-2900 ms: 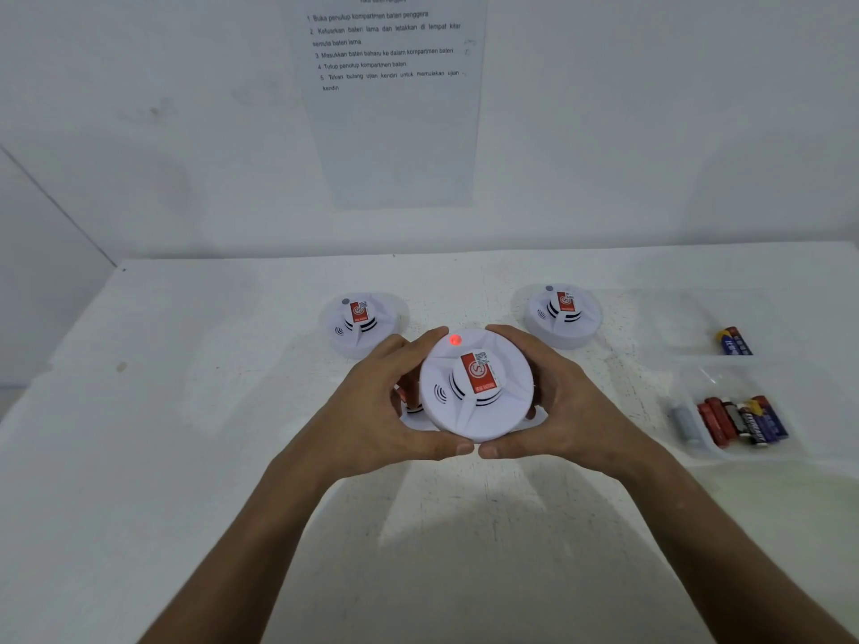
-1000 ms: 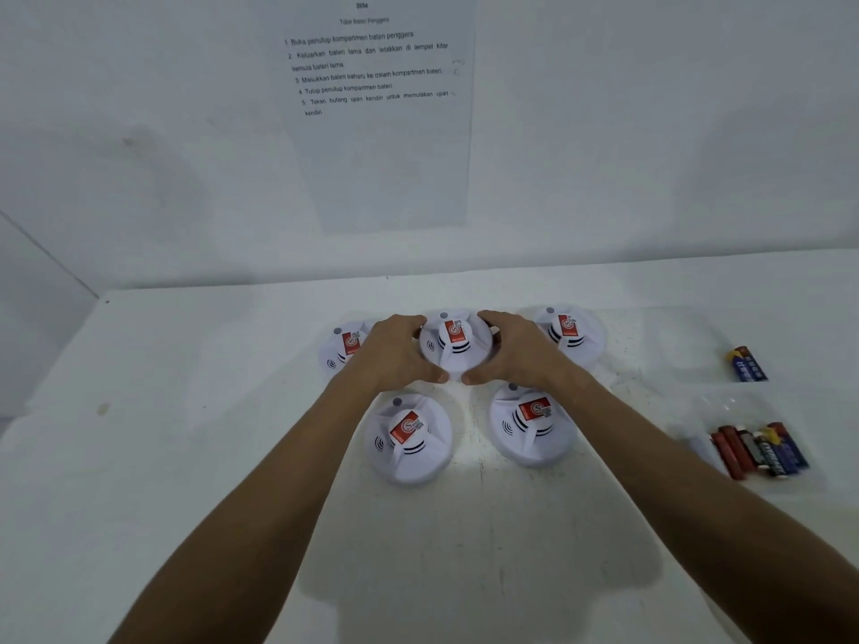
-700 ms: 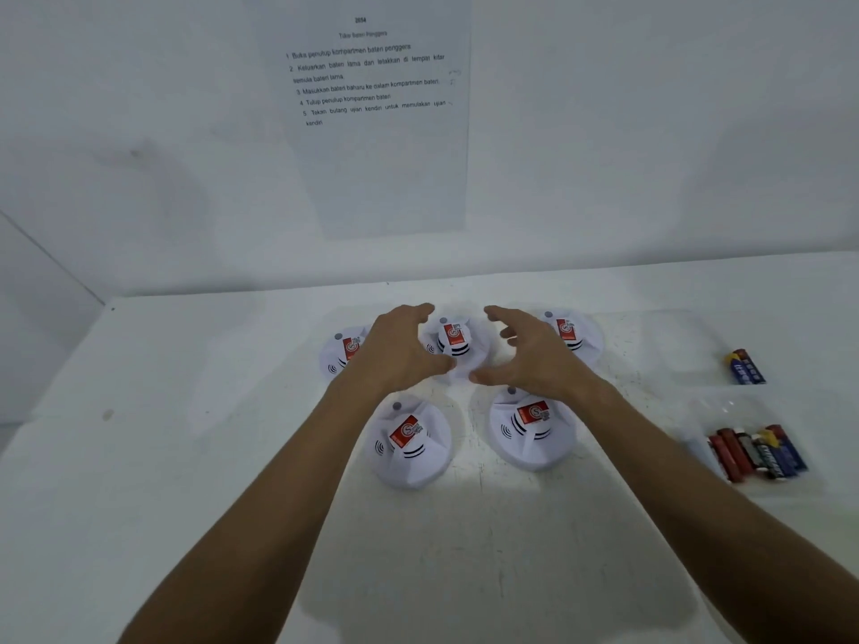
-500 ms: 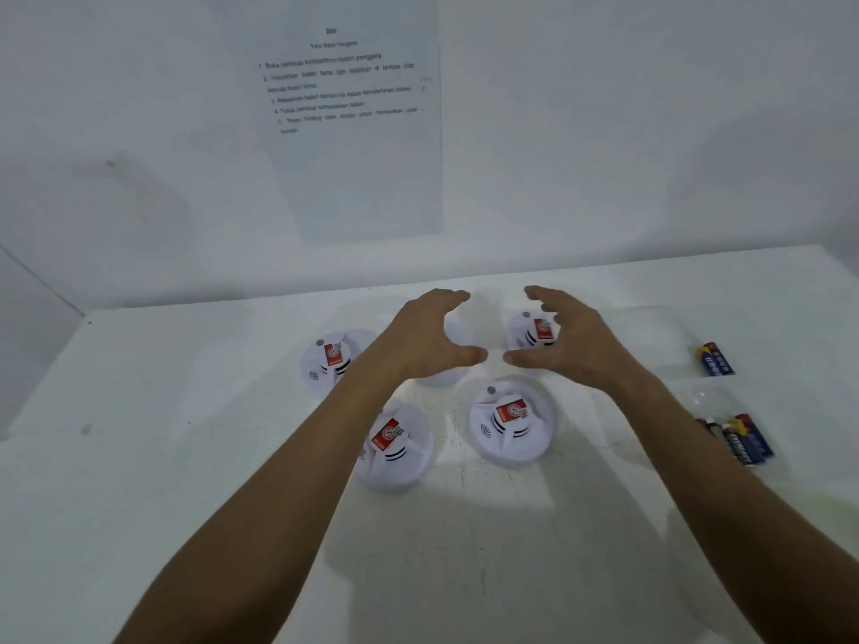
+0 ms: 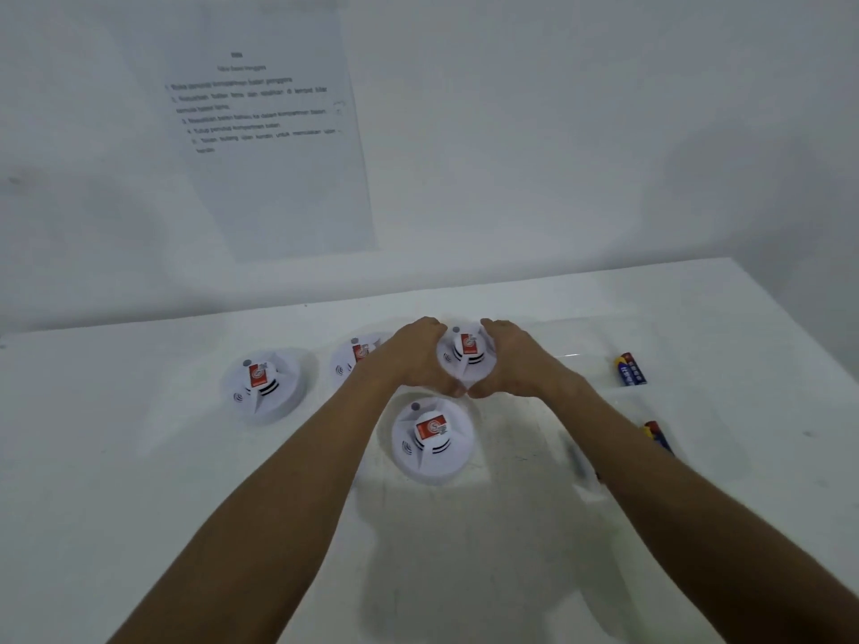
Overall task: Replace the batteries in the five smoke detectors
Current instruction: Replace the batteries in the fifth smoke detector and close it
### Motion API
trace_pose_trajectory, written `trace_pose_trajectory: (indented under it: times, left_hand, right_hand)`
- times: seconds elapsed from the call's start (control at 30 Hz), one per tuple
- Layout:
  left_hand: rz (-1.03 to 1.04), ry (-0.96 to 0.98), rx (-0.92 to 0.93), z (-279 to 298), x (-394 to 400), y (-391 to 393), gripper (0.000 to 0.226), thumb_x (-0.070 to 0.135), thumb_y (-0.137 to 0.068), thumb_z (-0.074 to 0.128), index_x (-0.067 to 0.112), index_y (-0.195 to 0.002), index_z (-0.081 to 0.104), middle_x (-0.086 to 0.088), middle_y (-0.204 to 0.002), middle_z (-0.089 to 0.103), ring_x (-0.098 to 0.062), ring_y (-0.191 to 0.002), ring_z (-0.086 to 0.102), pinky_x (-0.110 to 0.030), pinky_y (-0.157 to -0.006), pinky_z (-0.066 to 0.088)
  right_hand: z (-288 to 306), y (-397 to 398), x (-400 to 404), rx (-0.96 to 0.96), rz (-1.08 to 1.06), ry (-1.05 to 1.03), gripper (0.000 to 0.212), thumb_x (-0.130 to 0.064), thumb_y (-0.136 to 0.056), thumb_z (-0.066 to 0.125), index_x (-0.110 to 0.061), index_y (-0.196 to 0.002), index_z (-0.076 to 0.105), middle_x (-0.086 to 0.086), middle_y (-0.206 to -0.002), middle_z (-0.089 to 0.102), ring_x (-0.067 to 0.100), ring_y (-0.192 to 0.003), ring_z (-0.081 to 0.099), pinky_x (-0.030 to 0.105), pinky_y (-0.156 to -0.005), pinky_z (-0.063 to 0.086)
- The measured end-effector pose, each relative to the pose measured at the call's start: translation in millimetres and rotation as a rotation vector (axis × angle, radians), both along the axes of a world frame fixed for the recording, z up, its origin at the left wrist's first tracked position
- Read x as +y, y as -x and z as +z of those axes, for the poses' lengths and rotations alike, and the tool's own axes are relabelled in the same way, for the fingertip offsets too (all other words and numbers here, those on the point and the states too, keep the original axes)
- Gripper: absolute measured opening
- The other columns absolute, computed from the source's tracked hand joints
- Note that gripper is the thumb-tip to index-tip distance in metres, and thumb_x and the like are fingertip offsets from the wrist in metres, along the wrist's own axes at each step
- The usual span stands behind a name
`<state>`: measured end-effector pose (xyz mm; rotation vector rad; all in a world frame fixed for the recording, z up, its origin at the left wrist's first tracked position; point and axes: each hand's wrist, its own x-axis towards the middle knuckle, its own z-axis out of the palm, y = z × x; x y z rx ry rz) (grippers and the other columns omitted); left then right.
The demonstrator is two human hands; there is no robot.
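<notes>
Both hands grip one white smoke detector (image 5: 466,357) at the far centre of the white worktop (image 5: 139,457): left hand (image 5: 413,360) curled round its left side, right hand (image 5: 516,360) round its right, thumbs meeting at the near edge. Whether it is lifted or resting cannot be told.

Three more detectors visible: one just nearer (image 5: 432,439), one partly hidden behind the left wrist (image 5: 355,357), one far left (image 5: 262,385). Each carries a red label on top.

Right side: AA batteries (image 5: 630,369) in a clear tray, more batteries (image 5: 655,436) nearer, partly behind the right forearm. Printed instruction sheet (image 5: 265,132) on the wall, text blurred.
</notes>
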<state>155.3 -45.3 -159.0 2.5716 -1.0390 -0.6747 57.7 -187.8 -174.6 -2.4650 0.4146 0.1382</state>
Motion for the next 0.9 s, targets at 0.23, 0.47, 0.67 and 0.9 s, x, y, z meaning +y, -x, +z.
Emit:
trace_pose_trajectory:
  times: [0.23,0.47,0.67,0.9]
  left_hand:
    - [0.082,0.141,-0.034,10.7,-2.5,18.6,0.055,0.025,-0.063,0.088,0.01,-0.107,0.059,-0.001,-0.101,0.06,-0.02,-0.099,0.057,-0.029,-0.086,0.044]
    - [0.14,0.506,-0.061,68.9,12.8,75.8,0.102,0.031,-0.06,0.09,0.03,-0.144,0.033,0.017,-0.133,0.049,0.006,-0.099,0.054,-0.011,-0.08,0.044]
    - [0.225,0.75,0.108,102.0,3.9,132.6,0.074,0.049,-0.07,0.075,0.04,-0.136,0.044,0.019,-0.132,0.053,0.003,-0.113,0.055,-0.023,-0.092,0.05]
    - [0.171,0.802,0.351,98.8,-31.2,175.8,0.06,0.011,-0.078,0.077,0.029,-0.13,0.054,-0.002,-0.109,0.071,-0.025,-0.095,0.07,-0.042,-0.086,0.057]
  right_hand:
    - [9.3,3.0,-15.0,-0.051,0.1,-0.023,0.055,-0.03,-0.056,0.086,-0.016,-0.092,0.046,-0.004,-0.084,0.05,0.02,-0.087,0.048,0.019,-0.062,0.035]
    - [66.3,44.6,-35.4,-0.193,0.271,-0.209,0.106,-0.021,-0.062,0.089,-0.027,-0.149,0.03,-0.003,-0.125,0.044,0.016,-0.114,0.044,0.028,-0.085,0.045]
    - [94.1,102.4,-71.3,-0.329,0.236,-0.662,0.1,-0.016,-0.054,0.088,-0.035,-0.137,0.038,-0.004,-0.123,0.059,0.014,-0.11,0.061,0.032,-0.08,0.059]
    - [80.2,147.8,-99.1,-0.391,0.325,-0.878,0.1,0.004,-0.057,0.084,-0.011,-0.144,0.036,0.01,-0.143,0.049,0.03,-0.132,0.05,0.049,-0.094,0.054]
